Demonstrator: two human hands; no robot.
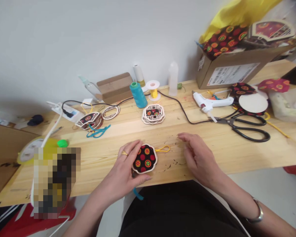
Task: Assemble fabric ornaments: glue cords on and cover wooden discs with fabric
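My left hand (127,164) is closed around the left side of a fabric-covered ornament (145,158). It has a pale scalloped wooden rim and dark cloth with red dots and flowers. A yellow cord loop (163,149) sticks out at its right, and a blue ribbon (138,193) hangs below near the table edge. My right hand (198,156) rests at the table to the right, apart from the ornament, its fingers curled together; whether anything is between them is hidden. Beyond the hands lies a small stack of wooden lattice frames (153,113).
Black-handled scissors (249,126) and a white glue gun (210,102) lie at the right, its dark cable crossing the table. Behind stand a teal thread cone (138,95), a yellow thread spool (153,90) and a cardboard box (227,70). Fan-shaped pieces (90,120) and a tape roll (32,151) sit left.
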